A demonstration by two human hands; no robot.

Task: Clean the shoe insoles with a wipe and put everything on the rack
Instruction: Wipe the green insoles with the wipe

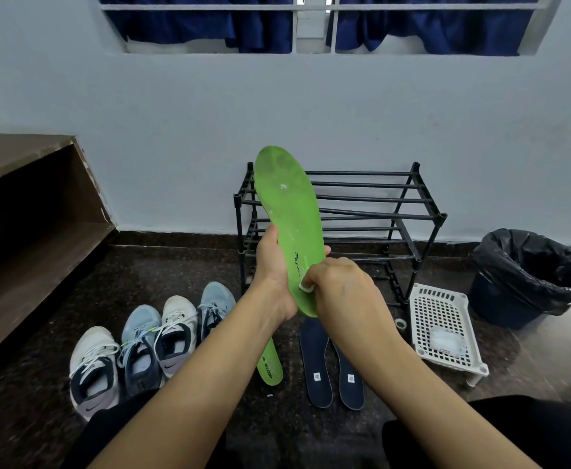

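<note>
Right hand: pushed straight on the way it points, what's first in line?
The green insole: the right hand seems to press its wipe on it, with the left hand behind. Depth is uncertain.

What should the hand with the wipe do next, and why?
Probably slide the wipe up the green insole toward its toe. The right hand holds it near the heel, the left hand holds the insole upright, and the toe end looks smudged.
</note>
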